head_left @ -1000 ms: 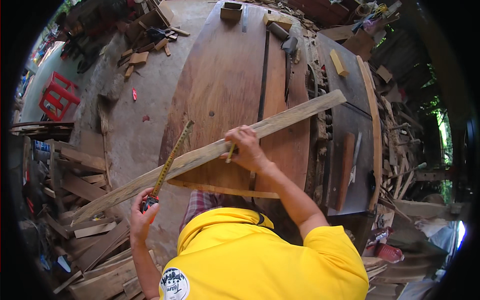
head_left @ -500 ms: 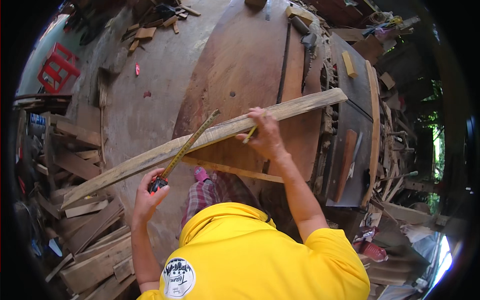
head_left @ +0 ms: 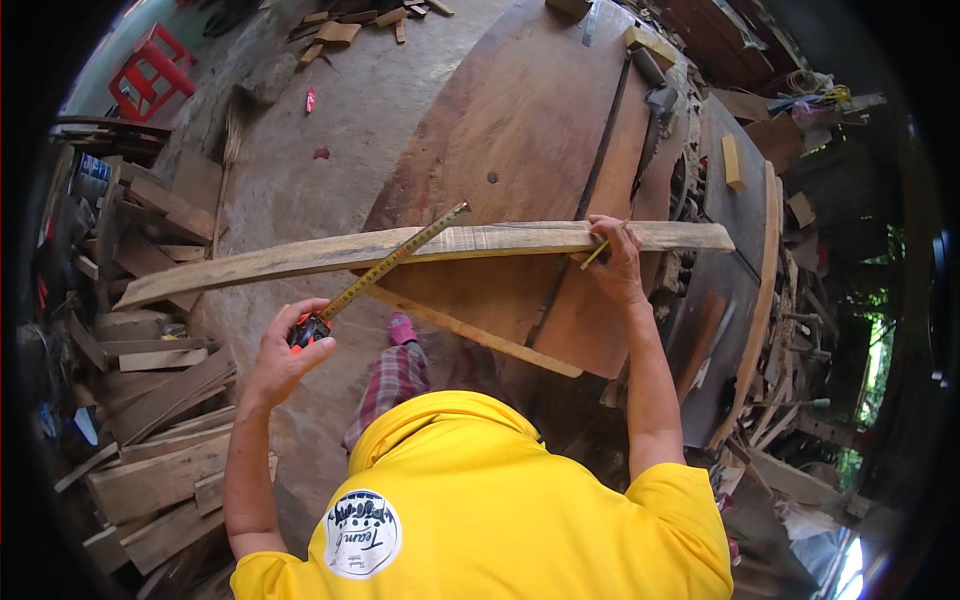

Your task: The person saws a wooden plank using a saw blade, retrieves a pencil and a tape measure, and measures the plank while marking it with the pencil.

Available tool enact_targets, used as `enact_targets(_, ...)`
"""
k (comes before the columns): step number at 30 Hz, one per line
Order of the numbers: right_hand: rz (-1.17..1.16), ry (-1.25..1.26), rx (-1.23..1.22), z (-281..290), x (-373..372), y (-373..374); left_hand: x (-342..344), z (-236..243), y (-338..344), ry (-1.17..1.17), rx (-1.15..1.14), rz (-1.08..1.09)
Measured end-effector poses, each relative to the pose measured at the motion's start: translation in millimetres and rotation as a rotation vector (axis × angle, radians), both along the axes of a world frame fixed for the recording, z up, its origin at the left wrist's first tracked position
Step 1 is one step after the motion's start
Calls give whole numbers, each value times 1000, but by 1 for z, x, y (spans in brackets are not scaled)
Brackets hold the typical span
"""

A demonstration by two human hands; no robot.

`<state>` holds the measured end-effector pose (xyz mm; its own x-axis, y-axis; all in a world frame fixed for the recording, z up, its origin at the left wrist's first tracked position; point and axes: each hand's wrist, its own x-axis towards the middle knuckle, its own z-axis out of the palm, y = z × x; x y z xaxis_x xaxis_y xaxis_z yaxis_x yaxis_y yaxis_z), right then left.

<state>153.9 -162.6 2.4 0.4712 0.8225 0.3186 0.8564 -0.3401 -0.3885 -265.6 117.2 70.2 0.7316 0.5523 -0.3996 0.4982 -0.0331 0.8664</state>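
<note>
My left hand is closed round a black and red tape measure. Its yellow blade sticks out up and to the right, passing over a long, rough wooden plank. That plank spans the view nearly level, its right part above a wide brown wooden slab. At the plank's right part, my right hand has its fingers against the wood, and a thin yellow pencil is pinched in them. Whether this hand also grips the plank is hard to tell.
Scrap boards are heaped on the left, with a red plastic stool behind. A narrow wooden strip lies along the slab's near edge. On the right, a dark panel carries a small wooden block. Offcuts lie at the back.
The view has turned, and the plank lies more level, its left end swung away from me. Both hands keep hold of the tape measure and the pencil; the blade stays out.
</note>
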Motion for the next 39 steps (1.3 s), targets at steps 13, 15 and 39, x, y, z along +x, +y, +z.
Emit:
enact_targets(13,-51,95,146,2,28,-54,83,9,-77,77,58,-86)
enact_targets(15,-63,77,166,5,29,-62,94,12,-83,94,77,-100)
enact_targets(39,-826,190,607,-15,139,-189,212,13,-122,-99,219,-384)
